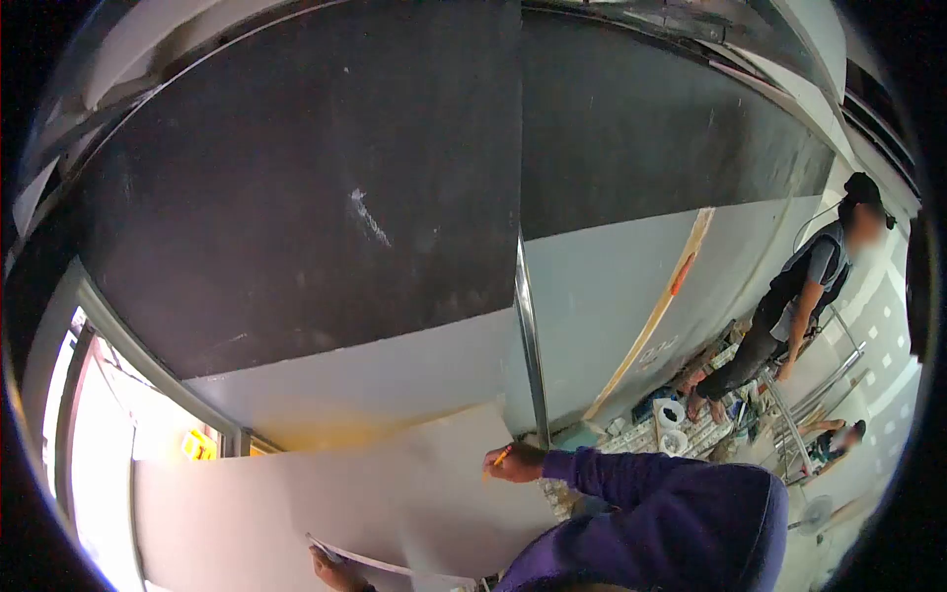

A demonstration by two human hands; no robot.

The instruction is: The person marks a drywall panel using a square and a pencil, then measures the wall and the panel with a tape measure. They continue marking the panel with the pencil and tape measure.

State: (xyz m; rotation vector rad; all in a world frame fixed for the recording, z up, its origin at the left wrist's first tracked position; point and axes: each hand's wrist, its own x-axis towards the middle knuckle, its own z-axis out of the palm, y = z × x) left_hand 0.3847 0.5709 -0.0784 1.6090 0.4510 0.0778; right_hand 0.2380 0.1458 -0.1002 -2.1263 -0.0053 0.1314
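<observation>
A large pale board [395, 493] lies in front of me, spanning the lower middle of the view. My right hand [518, 462] is closed round a yellow-orange pencil [501, 457], over the board's right part. At the bottom, my left hand [335, 570] is closed at the left end of a thin, pale, curved strip [395, 566]. That strip runs to the right along the board's near side. The lower part of the left hand is cut off by the view's edge.
A wall, black above and grey below [326, 227], rises ahead, with a metal pole [530, 335] before it. Bright window [99, 434] at left. At right, a person [809, 286] stands among debris and white rolls [671, 412] near metal scaffolding [789, 424]; another person [834, 444] is farther off.
</observation>
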